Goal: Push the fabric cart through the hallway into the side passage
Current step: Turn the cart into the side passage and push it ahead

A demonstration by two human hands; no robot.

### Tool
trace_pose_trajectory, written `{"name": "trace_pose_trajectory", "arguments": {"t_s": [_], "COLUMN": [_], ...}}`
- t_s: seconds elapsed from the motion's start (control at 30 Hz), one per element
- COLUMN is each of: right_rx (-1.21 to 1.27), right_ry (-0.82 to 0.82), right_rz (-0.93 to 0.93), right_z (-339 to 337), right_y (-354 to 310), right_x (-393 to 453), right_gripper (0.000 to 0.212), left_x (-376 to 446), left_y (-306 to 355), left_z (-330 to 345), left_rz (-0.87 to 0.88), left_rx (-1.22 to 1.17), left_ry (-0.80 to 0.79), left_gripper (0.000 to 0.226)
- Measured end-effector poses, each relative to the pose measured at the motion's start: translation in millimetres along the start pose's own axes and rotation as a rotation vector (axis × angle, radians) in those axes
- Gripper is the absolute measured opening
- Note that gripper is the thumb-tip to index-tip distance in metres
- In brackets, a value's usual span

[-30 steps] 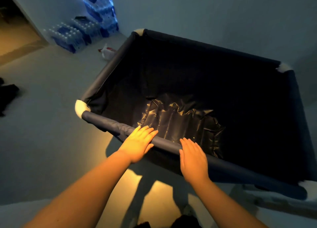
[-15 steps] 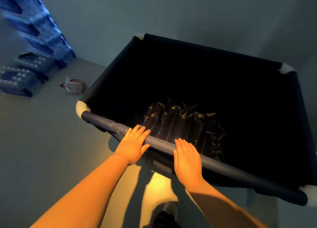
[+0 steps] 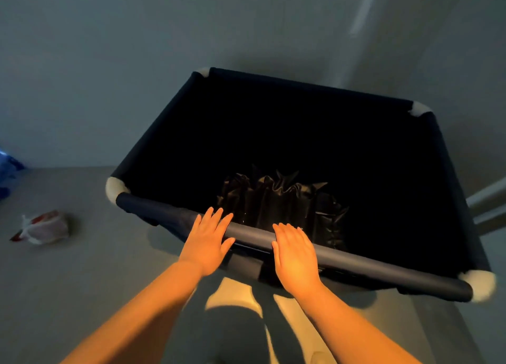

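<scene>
Both hands lie flat, fingers open, on the cart's [image 3: 301, 133] near rail [image 3: 252, 236]: left hand [image 3: 206, 240], right hand [image 3: 294, 259]. The cart stands close to the far wall [image 3: 137, 48]. With nothing gripped, a palm could slip and a far corner clip the wall.

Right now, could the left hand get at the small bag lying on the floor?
Probably not without letting go: the left hand rests on the cart rail, and the bag lies on the floor well off to its left, though nothing blocks the way.
</scene>
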State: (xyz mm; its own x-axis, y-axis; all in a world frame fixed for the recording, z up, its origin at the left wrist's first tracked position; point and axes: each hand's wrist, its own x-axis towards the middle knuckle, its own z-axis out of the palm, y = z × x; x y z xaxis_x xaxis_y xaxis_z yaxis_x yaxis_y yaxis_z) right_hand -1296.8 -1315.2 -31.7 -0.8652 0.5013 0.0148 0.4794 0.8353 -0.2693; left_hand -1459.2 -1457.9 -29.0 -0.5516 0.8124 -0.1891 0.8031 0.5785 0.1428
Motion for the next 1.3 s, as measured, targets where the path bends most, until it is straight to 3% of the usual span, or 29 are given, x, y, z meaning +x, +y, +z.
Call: {"name": "trace_pose_trajectory", "arguments": {"t_s": [0.2, 0.5, 0.67, 0.97, 1.13, 1.3], "right_rx": [-0.079, -0.151, -0.138, -0.108, -0.095, -0.083], "right_ry": [-0.019, 0.201, 0.154, 0.113, 0.077, 0.029], "right_rz": [0.212, 0.664, 0.642, 0.549, 0.482, 0.393], "right_z": [7.8, 10.7, 13.3, 0.3, -9.8, -25.4], "right_y": [-35.0, -8.5, -4.0, 32.1, 74.5, 134.2], "right_x": [30.2, 18.2, 20.3, -9.2, -39.7, -74.4], "right_gripper": [0.051, 0.077, 0.066, 0.066, 0.064, 0.064], "left_x": [44.3, 101.5, 108.2, 69.5, 36.2, 4.3], "left_y": [-65.4, -128.1, -135.9, -90.3, -43.0, 29.2], "left_z": [-16.0, -23.9, -27.9, -26.9, -18.7, -5.8], "left_rz": [0.091, 0.122, 0.157, 0.089, 0.029, -0.095], "left_rx": [-0.002, -0.044, -0.026, -0.046, -0.046, -0.006], "left_ry": [0.017, 0.152, 0.204, 0.161, 0.136, 0.134], "left_gripper": [0.056, 0.053, 0.05, 0.049, 0.084, 0.056]}}
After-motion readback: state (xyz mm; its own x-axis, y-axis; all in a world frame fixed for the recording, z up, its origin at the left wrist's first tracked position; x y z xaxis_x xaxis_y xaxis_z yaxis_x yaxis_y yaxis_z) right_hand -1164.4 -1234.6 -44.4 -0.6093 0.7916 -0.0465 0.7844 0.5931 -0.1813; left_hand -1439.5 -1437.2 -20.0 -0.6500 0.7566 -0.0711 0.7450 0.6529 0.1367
